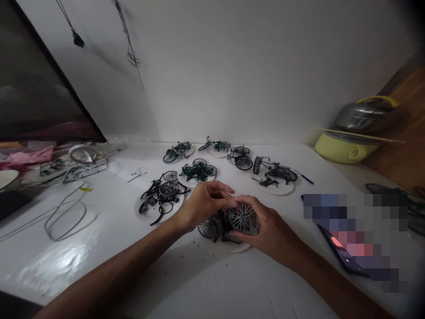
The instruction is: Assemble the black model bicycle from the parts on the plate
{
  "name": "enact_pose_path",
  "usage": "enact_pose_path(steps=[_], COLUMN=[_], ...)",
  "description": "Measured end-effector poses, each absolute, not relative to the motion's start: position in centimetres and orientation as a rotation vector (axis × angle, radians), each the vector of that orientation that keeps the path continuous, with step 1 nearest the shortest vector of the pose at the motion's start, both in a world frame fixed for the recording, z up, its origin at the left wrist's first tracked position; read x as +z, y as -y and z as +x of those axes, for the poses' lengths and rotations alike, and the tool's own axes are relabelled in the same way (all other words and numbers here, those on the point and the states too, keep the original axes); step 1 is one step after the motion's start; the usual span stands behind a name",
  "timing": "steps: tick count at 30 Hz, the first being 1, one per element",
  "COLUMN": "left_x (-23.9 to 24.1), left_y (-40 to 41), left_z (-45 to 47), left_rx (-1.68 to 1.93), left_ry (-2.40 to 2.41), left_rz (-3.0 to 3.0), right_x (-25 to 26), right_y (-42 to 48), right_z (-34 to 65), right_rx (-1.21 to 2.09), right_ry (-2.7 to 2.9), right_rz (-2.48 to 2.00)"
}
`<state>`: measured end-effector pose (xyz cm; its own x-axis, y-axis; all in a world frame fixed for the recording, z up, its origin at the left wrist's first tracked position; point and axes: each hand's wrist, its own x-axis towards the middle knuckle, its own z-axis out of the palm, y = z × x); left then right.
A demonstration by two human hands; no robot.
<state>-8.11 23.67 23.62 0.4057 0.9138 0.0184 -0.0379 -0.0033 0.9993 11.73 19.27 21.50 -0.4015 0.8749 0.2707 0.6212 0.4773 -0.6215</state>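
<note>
The spoked model-bicycle wheel (244,217) stands tilted above a fluted paper plate (237,248), just below and right of the picture's centre. Taking this wheel as the clock's hub, the right hand (267,223) wraps it from three o'clock, fingers over the rim near twelve, thumb near seven. The left hand (206,203) comes in from ten; its thumb and forefinger almost meet at the rim, but I cannot tell whether they pinch anything.

The wheel is probably light and stiff, its thin spokes likely the fragile part; the rim or the small hub seems the safest hold, and a smooth finish might slip.

A second wheel (210,228) at nine is partly covered by the left hand. Dark parts beneath blur together, so any joint to a frame is unreadable. Towards four, pixelation masks much of the phone (327,237).
</note>
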Motion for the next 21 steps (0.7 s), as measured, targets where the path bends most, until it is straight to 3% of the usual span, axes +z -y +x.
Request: enact_pose_path(steps=[8, 16, 21], left_x=[24.1, 24.0, 25.9], left_y=[-24.3, -24.0, -24.3], left_z=[-9.7, -9.0, -11.3], left_rx=[0.708, 0.763, 0.839], left_ry=[-0.656, -0.609, -0.785], left_rz=[1.313, 1.345, 1.896], right_x=[22.0, 21.9, 22.2], right_y=[-19.2, -19.3, -19.5], right_z=[11.8, 11.7, 12.1], right_rx=[0.521, 0.477, 0.299], right_ry=[2.100, 2.068, 1.961], right_rz=[-1.131, -1.122, -1.150])
